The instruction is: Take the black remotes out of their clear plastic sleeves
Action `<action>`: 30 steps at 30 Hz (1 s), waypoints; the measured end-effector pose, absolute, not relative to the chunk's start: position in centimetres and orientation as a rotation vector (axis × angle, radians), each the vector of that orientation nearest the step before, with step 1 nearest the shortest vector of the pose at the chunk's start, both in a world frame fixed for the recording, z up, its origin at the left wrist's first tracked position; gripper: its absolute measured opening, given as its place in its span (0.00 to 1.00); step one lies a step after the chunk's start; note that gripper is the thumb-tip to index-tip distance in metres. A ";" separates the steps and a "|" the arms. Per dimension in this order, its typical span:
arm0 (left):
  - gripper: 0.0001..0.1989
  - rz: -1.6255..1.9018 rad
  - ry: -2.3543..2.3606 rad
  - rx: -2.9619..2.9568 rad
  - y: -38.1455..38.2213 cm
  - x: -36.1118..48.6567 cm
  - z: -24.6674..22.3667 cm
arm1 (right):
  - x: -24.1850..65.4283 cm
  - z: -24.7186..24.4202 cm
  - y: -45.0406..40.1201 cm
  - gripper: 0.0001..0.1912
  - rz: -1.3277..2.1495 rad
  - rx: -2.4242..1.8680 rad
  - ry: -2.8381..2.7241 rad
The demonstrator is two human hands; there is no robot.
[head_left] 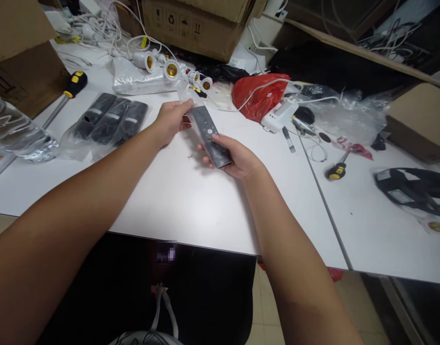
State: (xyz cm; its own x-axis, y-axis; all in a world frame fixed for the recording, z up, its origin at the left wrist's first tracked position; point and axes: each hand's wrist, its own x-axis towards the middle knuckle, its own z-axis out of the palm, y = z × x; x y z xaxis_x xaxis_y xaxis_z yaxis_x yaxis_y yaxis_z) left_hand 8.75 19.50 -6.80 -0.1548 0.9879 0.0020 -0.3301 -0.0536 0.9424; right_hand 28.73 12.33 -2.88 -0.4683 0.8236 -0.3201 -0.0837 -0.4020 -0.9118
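Note:
A black remote control in a clear plastic sleeve is held above the white table, tilted between both hands. My left hand pinches the loose upper end of the sleeve between thumb and fingers. Lower down, my right hand wraps round the remote's near end, its thumb on the front face beside the buttons. Left of my hands, several black wrapped items lie side by side in clear plastic.
A screwdriver and water bottle are at left. Lamp sockets, a cardboard box and a red bag line the back. At right are a power strip, another screwdriver and a black reel.

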 end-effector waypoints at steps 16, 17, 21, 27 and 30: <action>0.15 1.583 1.161 0.916 19.7 8.9 -7.0 | 28.8 -2.9 12.2 0.14 1.965 -1.073 -1.252; 0.15 1.568 1.133 0.906 19.7 8.9 -7.0 | 28.8 -2.9 12.2 0.14 1.963 -1.076 -1.259; 0.14 1.521 1.034 0.952 19.8 8.8 -7.5 | 28.8 -2.9 12.3 0.13 1.943 -1.087 -1.264; 0.09 1.656 1.100 1.068 19.8 9.3 -7.9 | 28.7 -2.9 12.3 0.13 1.964 -1.105 -1.235; 0.07 1.731 1.191 1.105 19.1 9.5 -7.3 | 28.7 -3.0 12.2 0.12 1.948 -1.118 -1.238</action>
State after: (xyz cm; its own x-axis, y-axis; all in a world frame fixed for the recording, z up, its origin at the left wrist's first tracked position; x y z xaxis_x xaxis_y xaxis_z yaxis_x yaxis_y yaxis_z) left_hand 9.54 19.13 -7.34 -0.3467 0.9079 0.2356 -0.1048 -0.2871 0.9522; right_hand 28.67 12.22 -3.01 -0.4889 0.8011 -0.3453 -0.0276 -0.4098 -0.9117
